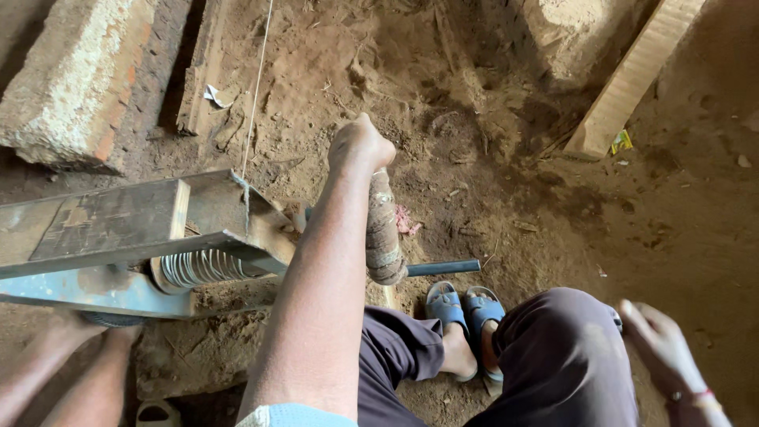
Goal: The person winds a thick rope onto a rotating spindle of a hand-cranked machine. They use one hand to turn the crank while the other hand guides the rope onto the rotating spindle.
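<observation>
Closed tightly, the left hand (360,145) grips the cloth-wrapped handle (383,229) at its top end. Its padding probably gives a soft, non-slip hold over a stiff, heavy lever. The right hand (660,340) hangs blurred by the knee, holding nothing visible.

yellow wrapper scrap (621,141), beside plank (636,75)

Around you: brick block (75,79) at upper left, wooden plank (640,71) upper right, blue sandals (466,308) on your feet, dirt floor (672,213).
</observation>
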